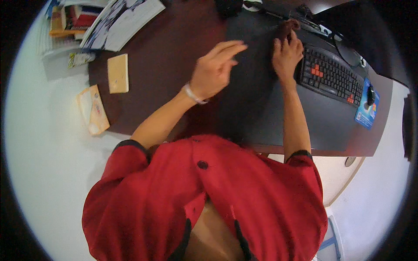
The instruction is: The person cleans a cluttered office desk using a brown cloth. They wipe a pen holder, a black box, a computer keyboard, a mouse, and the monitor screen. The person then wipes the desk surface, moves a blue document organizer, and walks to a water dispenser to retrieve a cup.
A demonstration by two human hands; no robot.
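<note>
My left hand [214, 67] is above the desk's middle, a pale band on its wrist. Its fingers reach to the right, slightly apart, with nothing seen in them. Beyond the left edge of the black keyboard [331, 76], my right hand [288, 55] has its fingers on a dark reddish-brown, cloth-like thing [291, 24]. Part of that thing sticks out past the fingertips; the rest is hidden or too dark to make out. Under both hands lies the dark desk [156, 78], with a black mat [251, 107] on its right part.
A monitor [369, 36] stands behind the keyboard, with cables nearby. A computer mouse [371, 95] sits on a blue mouse pad [367, 112]. On the left are a tan notebook [117, 73], a printed envelope [97, 109] over the edge, and a large printed sheet [130, 24] beside stacked items [76, 18].
</note>
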